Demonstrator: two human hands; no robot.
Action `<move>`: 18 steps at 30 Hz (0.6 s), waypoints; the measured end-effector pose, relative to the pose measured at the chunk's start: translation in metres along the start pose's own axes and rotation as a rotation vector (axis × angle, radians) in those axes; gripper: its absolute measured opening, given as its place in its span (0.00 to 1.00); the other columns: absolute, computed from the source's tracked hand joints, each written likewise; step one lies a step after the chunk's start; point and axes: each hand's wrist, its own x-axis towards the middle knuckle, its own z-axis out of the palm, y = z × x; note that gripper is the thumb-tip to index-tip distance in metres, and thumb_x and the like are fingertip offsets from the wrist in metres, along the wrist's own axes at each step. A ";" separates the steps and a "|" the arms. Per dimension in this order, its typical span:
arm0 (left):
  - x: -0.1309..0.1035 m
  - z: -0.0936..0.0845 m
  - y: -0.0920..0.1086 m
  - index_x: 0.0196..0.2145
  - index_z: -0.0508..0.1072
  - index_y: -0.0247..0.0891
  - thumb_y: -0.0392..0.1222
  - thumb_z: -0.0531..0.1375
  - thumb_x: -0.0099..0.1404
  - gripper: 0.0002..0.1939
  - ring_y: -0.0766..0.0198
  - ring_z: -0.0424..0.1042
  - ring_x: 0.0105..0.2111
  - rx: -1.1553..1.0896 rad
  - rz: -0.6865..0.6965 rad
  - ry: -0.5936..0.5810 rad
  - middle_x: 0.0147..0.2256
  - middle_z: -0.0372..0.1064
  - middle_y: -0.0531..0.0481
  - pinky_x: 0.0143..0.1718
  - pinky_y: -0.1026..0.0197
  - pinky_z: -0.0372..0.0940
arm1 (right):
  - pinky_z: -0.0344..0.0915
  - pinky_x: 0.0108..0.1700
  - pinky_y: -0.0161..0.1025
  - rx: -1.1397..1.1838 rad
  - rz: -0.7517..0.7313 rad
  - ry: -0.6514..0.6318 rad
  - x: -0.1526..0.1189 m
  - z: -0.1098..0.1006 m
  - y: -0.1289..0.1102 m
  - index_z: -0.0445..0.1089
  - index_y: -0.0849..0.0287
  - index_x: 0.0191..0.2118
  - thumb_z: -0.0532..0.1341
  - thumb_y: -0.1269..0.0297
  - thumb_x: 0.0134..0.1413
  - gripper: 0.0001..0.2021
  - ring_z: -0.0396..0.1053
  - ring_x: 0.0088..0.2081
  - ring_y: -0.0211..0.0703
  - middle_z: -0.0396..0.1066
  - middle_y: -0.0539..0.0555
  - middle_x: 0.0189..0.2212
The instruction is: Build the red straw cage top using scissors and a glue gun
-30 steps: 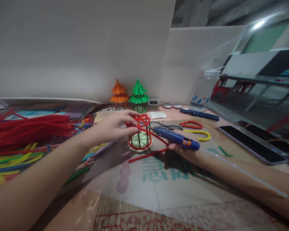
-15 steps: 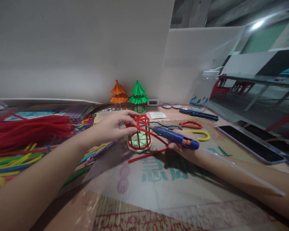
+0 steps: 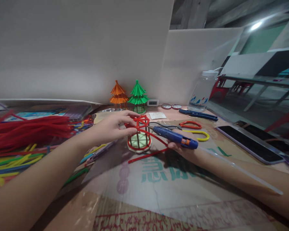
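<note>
A small round pavilion frame (image 3: pixel 139 141) with dark posts, red rings and a pale green base stands on the covered table. At its red top my left hand (image 3: pixel 120 127) is closed, thumb and fingers pinching the rim from the left. My right hand (image 3: pixel 180 146) is wrapped around a blue hot glue gun (image 3: pixel 174 136), whose nozzle points left at the frame's upper ring. A clear glue stick (image 3: pixel 245 170) sticks out of the gun's rear. From the frame a red pipe cleaner (image 3: pixel 149 155) runs to the right, bends near my right hand and comes back across the table.
Red pipe cleaners (image 3: pixel 31 130) and multicoloured ones (image 3: pixel 16 162) lie at left. Behind stand an orange model pavilion (image 3: pixel 118 93) and a green one (image 3: pixel 137 96). To the right are scissors (image 3: pixel 197 135), a dark blue tool (image 3: pixel 198 114), a bottle (image 3: pixel 202 91) and a phone (image 3: pixel 249 144).
Almost nothing differs; both hands, the frame and the glue gun hold their places. The whole view has shifted very slightly.
</note>
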 end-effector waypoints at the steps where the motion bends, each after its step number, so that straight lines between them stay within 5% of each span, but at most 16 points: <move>1: 0.000 0.000 0.000 0.37 0.79 0.41 0.52 0.59 0.69 0.14 0.56 0.70 0.55 -0.003 -0.009 0.002 0.57 0.68 0.45 0.56 0.54 0.64 | 0.59 0.25 0.40 0.000 -0.002 -0.003 -0.001 0.000 0.001 0.65 0.53 0.28 0.55 0.32 0.53 0.26 0.66 0.24 0.44 0.69 0.52 0.22; 18: 0.001 0.000 0.000 0.36 0.79 0.39 0.52 0.59 0.68 0.15 0.55 0.71 0.54 0.026 0.028 0.008 0.57 0.69 0.42 0.55 0.54 0.65 | 0.58 0.24 0.40 -0.030 -0.045 0.002 -0.001 0.001 0.004 0.65 0.54 0.26 0.55 0.31 0.53 0.28 0.65 0.23 0.43 0.68 0.51 0.21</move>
